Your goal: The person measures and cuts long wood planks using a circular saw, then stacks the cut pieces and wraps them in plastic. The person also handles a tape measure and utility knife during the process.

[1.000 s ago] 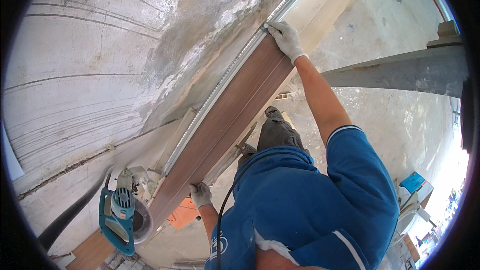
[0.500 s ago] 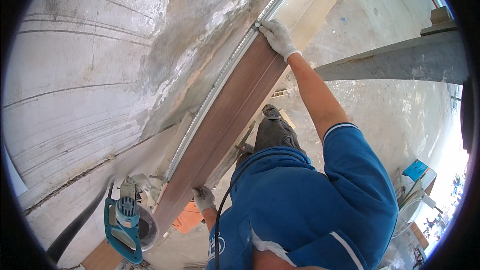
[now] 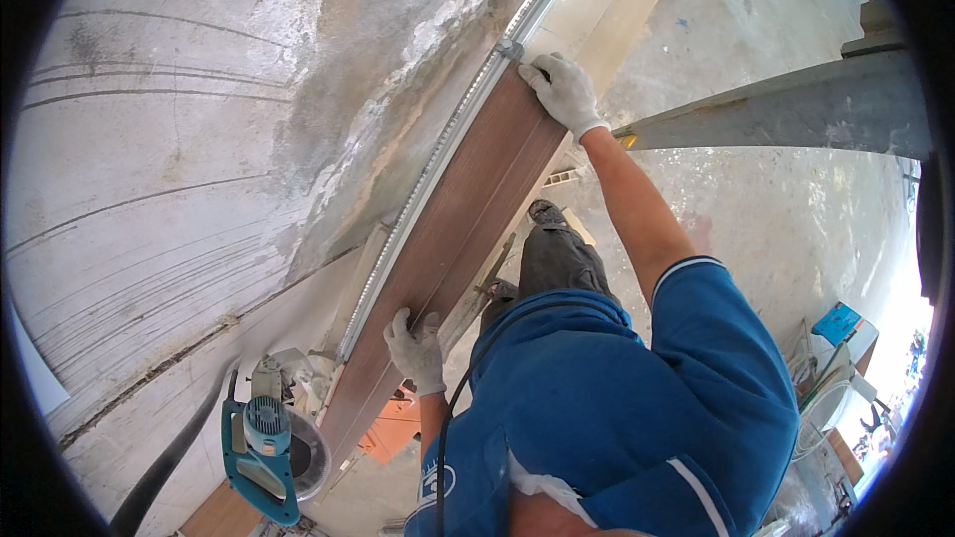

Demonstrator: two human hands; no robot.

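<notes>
Far left, your hose [image 3: 184,438] runs out of frame at the bottom. Beside it, your saw [image 3: 264,433]; it hides part of what lies behind. Your board [image 3: 477,174] slants from near the saw to upper centre, alongside the toothed rail [image 3: 423,189], whose top end is cut off. Your left hand [image 3: 418,353]: half a second ago at the board's near edge, now farther over its face; thumb and finger wide apart, contact unclear. Below that wrist, an orange case [image 3: 390,430], partly covered. Your right hand [image 3: 569,94] is at the board's upper end; its fingers, at the stop [image 3: 509,48] before, now sit just off it, bent. Undersides hidden; cannot tell whether they grip. Right of it, a grey beam [image 3: 776,104], with a yellow bit [image 3: 628,141] at its tip, too small to identify.
</notes>
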